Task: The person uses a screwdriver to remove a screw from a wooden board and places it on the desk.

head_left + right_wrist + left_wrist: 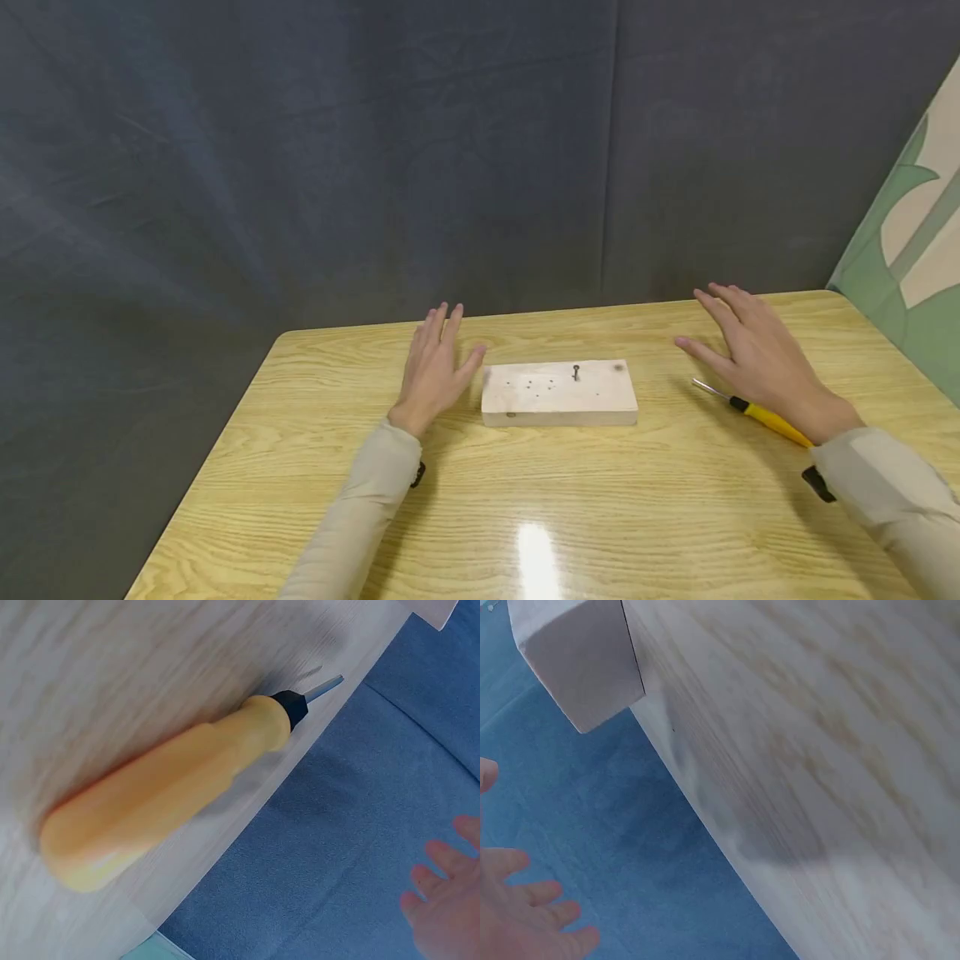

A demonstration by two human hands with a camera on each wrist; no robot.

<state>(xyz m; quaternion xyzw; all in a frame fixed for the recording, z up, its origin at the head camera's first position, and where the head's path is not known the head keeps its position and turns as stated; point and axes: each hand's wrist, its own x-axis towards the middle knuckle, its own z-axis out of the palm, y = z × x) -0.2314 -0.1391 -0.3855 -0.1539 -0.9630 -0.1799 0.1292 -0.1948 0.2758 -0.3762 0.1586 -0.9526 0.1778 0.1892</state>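
A pale wooden block [558,400] lies on the table, with several small dark holes in its top. One screw [576,372] stands up out of the block, right of its middle. To the left of the block my left hand [435,371] hovers with fingers extended, holding nothing; its fingertips also show in the left wrist view. My right hand [761,358] is spread above the table on the right, empty as well. Beneath it lies a screwdriver [165,795] with a yellow handle, black collar and metal shaft, its tip toward the block; hand and wrist partly cover it in the head view.
The wood-grain table [465,517] has rounded far corners. Behind it hangs a dark blue-grey curtain [450,167]. A green and cream patterned panel [907,233] borders the right side. Bright glare [536,558] lies near the front.
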